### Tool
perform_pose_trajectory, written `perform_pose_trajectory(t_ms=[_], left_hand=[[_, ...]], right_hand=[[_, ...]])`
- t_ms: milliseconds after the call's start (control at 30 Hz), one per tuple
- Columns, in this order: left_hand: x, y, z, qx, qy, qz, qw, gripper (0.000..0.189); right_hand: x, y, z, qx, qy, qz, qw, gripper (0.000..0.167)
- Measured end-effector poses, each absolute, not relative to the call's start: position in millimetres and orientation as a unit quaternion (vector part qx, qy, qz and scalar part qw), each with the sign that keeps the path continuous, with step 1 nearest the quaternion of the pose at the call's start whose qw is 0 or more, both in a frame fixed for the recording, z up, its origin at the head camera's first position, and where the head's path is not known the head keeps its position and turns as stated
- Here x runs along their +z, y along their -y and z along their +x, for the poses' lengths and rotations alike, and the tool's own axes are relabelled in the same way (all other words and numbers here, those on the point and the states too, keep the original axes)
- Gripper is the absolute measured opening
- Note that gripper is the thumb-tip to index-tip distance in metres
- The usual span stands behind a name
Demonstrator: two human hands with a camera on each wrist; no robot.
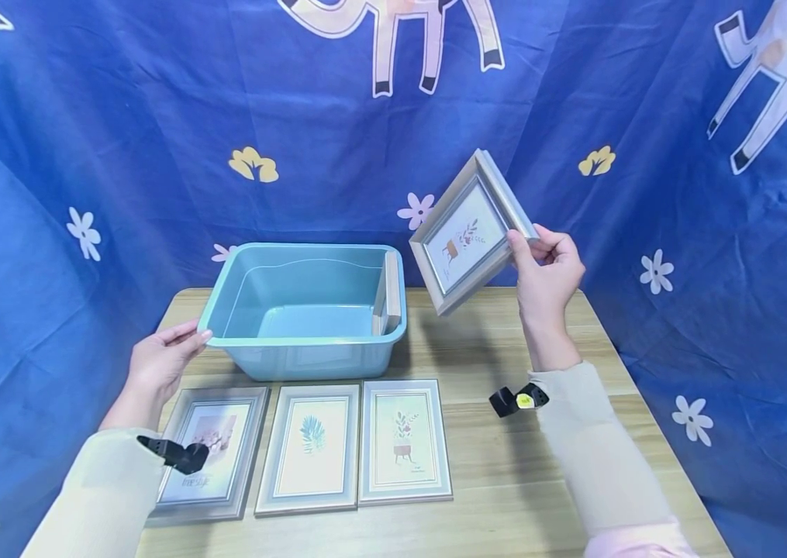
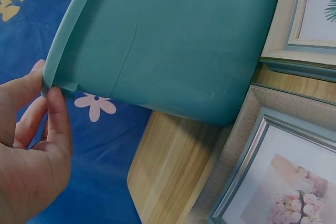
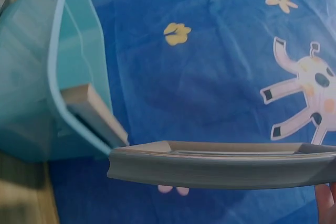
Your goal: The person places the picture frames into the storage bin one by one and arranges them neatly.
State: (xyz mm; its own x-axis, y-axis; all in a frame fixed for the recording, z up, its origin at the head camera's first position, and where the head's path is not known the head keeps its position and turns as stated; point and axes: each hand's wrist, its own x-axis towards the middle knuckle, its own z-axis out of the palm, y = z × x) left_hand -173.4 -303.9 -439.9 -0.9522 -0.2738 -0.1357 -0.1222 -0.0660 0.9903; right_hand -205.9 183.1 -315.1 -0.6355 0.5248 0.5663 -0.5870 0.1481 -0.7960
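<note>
My right hand [image 1: 550,271] grips a picture frame [image 1: 466,232] by its right edge, thumb on the front, and holds it tilted in the air right of the basin. The picture in it shows a potted plant. The right wrist view has this frame edge-on, with only fingertips [image 3: 324,203] at the right border. My left hand [image 1: 161,364] pinches the left front corner of the blue plastic basin [image 1: 309,358] by its rim, thumb and fingers on either side in the left wrist view. Inside the basin, another frame [image 1: 388,294] stands on edge against the right wall.
In front of the basin lie a frame with a flower photo [image 1: 215,453], a frame with a blue leaf [image 1: 311,449] and a frame with a potted plant [image 1: 405,442]. The wooden table [image 1: 498,480] meets a blue patterned cloth [image 1: 337,170] behind and at both sides.
</note>
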Motion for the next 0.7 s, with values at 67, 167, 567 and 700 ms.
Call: perform_pose_trajectory(t_ms=[67, 167, 567, 700], left_hand=[[-440, 304, -174, -0.714, 0.682, 0.148, 0.051, 0.074], [-440, 304, -174, -0.714, 0.681, 0.152, 0.051, 0.074], [-440, 304, -173, -0.727, 0.669, 0.143, 0.056, 0.074], [-440, 304, -173, -0.729, 0.668, 0.142, 0.057, 0.074]], right_hand=[[-311, -177, -207, 0.648, 0.624, 0.023, 0.436, 0.035], [-306, -167, -208, 0.647, 0.618, 0.023, 0.446, 0.036], [-298, -117, -212, 0.672, 0.596, 0.035, 0.438, 0.030], [-302, -100, -214, 0.671, 0.603, 0.036, 0.429, 0.031]])
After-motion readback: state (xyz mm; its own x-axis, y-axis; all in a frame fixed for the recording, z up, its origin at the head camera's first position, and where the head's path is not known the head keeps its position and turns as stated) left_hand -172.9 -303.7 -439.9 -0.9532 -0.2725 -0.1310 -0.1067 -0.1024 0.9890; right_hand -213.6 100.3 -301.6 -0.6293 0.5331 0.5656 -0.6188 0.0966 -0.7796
